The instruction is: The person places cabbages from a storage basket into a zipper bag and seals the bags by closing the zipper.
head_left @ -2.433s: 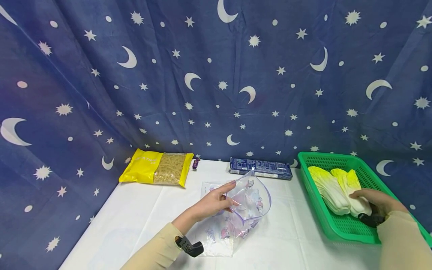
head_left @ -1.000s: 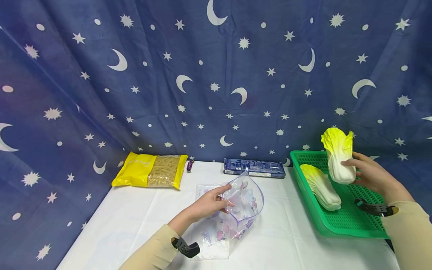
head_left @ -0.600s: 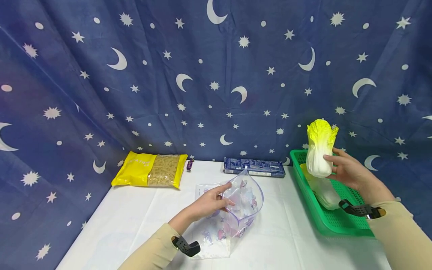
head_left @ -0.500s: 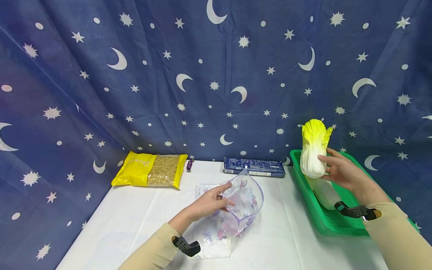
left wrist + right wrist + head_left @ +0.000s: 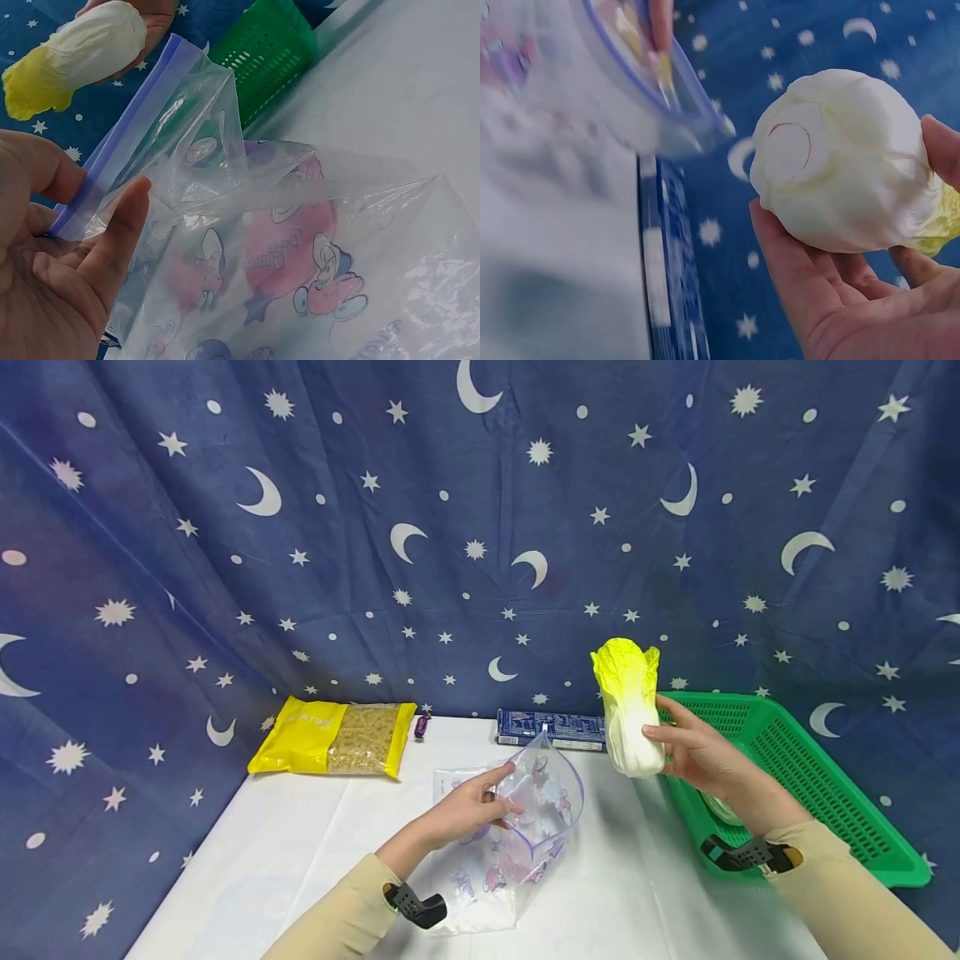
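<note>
Right hand pinches oblong yellow-white cabbage, left hand clear purple-rimmed plastic bag.
I judge cabbage light, firm; hold base.

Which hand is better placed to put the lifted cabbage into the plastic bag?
Probably the right hand: it grips the cabbage, raised to the right of the open bag, while the left hand is occupied holding the bag's edge.
</note>
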Demonstrator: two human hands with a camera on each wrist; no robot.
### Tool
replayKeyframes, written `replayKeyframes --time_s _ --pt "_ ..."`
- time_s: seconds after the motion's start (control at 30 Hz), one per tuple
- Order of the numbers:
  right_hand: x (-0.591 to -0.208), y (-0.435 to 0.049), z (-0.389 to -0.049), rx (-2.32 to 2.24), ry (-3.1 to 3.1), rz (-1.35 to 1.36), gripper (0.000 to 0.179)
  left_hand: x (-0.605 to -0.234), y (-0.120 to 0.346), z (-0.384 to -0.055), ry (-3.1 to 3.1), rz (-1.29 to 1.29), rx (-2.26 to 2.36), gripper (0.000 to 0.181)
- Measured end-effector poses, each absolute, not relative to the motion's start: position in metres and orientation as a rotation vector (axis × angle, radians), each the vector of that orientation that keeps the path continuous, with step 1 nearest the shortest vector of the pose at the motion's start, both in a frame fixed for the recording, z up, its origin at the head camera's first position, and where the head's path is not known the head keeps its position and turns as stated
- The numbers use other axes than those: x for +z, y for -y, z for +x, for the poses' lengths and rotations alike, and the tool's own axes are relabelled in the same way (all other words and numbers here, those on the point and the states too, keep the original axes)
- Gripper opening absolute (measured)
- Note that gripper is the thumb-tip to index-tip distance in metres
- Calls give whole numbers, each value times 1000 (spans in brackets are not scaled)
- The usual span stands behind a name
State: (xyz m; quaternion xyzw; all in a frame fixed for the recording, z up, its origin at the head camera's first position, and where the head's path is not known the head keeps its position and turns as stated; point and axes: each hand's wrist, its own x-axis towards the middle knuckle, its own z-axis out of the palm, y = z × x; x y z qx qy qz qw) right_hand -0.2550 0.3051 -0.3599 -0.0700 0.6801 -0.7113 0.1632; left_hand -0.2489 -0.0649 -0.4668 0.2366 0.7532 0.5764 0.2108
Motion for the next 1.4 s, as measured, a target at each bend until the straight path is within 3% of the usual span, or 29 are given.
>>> replayKeyframes --time_s 0.77,1.4 --pt "-369 -245 -230 -1596 -2179 -326 86 -466 63 -250 -2074 687 1623 72" --pt "-389 -242 -223 -1246 -2457 -358 87 -466 60 -252 -2065 564 1666 74"
